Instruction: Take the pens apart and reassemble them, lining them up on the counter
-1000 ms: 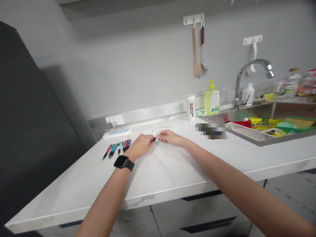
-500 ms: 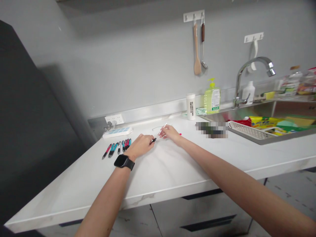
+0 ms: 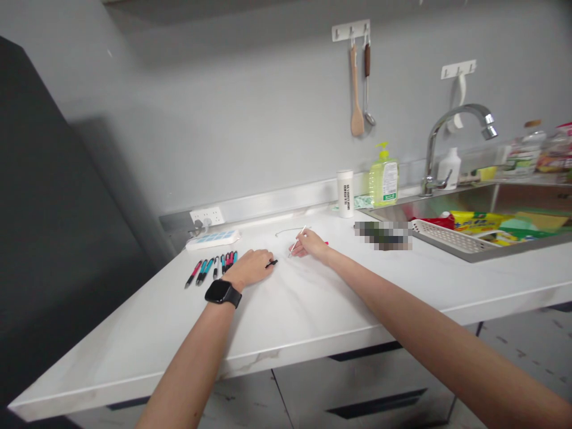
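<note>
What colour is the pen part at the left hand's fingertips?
Black; the pen part by the left hand shows in the head view.

One head view: above near edge of white marble-patterned countertop point(image 3: 322, 310), facing forward-down toward grey wall point(image 3: 250, 113) behind it; close, left hand point(image 3: 250, 268) and right hand point(image 3: 311, 244) mid-frame.

No text legible. White canister point(image 3: 345, 193): vertical dark print, too small. Soap bottle point(image 3: 384, 180) at its 3 o'clock: label, unreadable.

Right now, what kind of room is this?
Probably a kitchen: a curved chrome tap over a steel sink, a wooden spoon hanging from white wall hooks, and a green pump soap bottle nearby.
</note>
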### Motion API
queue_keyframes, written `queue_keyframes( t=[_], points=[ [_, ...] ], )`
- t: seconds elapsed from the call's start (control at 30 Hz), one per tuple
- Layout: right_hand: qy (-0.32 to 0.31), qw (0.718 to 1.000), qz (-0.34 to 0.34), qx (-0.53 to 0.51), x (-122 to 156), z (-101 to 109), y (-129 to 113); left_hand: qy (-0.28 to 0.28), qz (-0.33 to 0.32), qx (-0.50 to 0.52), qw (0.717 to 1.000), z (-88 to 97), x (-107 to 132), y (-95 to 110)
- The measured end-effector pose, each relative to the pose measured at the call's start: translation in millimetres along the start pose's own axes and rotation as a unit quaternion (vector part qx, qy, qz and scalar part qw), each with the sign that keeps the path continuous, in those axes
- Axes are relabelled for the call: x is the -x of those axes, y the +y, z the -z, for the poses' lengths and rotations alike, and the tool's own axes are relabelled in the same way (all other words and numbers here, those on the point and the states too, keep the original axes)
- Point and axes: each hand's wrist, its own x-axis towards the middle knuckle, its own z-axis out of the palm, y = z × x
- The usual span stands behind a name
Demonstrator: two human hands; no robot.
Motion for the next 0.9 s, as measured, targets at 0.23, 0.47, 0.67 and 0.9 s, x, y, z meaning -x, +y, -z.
queue_keyframes(
  t=[0.23, 0.47, 0.67, 0.9],
  points=[
    [0.022, 1.0, 0.009, 0.005, -5.1, 4.2, 0.3, -0.006, 0.007, 0.008, 1.0, -1.4, -0.3, -1.4],
    [0.045, 0.998, 0.045, 0.02, -2.4, 7.9, -5.3, -0.016, 0.013, 0.014, 1.0, -0.5, -0.3, -1.2],
    [0.0, 0.996, 0.083, 0.042, -0.6, 10.4, -2.6, -0.017, 0.018, 0.03, 0.999, 0.2, 0.8, -1.4],
    [-0.011, 0.968, 0.125, 0.216, -6.2, 16.2, 10.6, -0.001, -0.004, 0.02, 1.0, -2.0, 1.0, -2.1]
  ],
)
